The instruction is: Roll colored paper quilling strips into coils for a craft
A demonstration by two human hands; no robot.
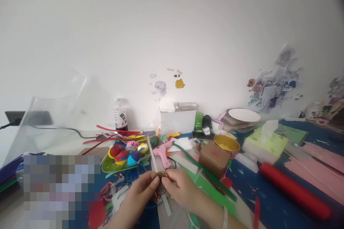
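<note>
My left hand (138,193) and my right hand (181,188) meet low in the middle of the view. Both pinch a small round brown coil of paper strip (160,178) between thumb and fingers. A white paper strip (154,161) runs from the coil toward the back, and its other end lies under my hands. Just behind the coil a pink glue gun (162,152) lies on the table. A green tray (107,166) with several colourful coiled paper balls (126,153) sits to the left of it.
A brown tin box (215,157) and a gold bowl (227,143) stand right of centre, then a tissue pack (264,145) and a red roll (294,189). A bottle (120,114), a white box (177,120), paper strips and a clear plastic sheet (53,121) lie behind.
</note>
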